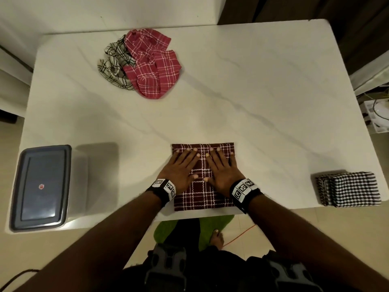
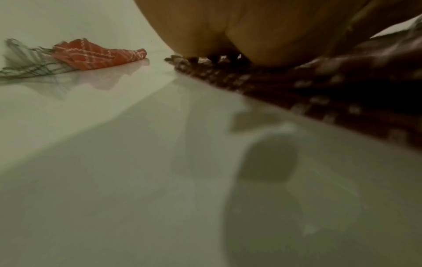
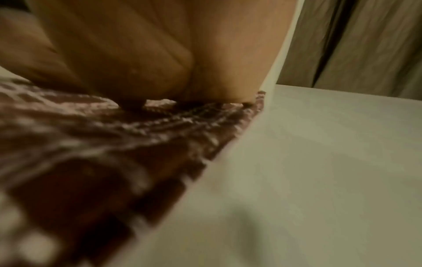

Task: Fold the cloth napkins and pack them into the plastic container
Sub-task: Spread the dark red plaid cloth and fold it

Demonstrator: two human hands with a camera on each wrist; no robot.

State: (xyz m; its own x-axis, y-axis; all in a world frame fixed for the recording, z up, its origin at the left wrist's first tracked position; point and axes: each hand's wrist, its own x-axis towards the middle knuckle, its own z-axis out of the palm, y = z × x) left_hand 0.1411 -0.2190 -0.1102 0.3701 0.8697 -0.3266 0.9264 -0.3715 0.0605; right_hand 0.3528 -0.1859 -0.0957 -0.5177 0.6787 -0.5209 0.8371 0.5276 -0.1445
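From the head view, the left hand and the right hand lie flat, side by side, on the dark red checked napkin. The fingers of both hands are straight and a little spread, and the palms press the cloth down on the white desk. This napkin is folded to a rectangle and lies under both hands at the near edge of the desk. Far to the left of the left hand stands the plastic container with its grey lid on. Well ahead of the left hand lies a loose heap: a pink checked napkin and a cream napkin with black lines, touching each other. Far to the right of the right hand is a folded pile of black and white checked napkins.

From the left wrist view, the palm sits on the dark napkin; the pink napkin is far ahead.

From the right wrist view, the straight fingers rest on the same cloth, blurred.
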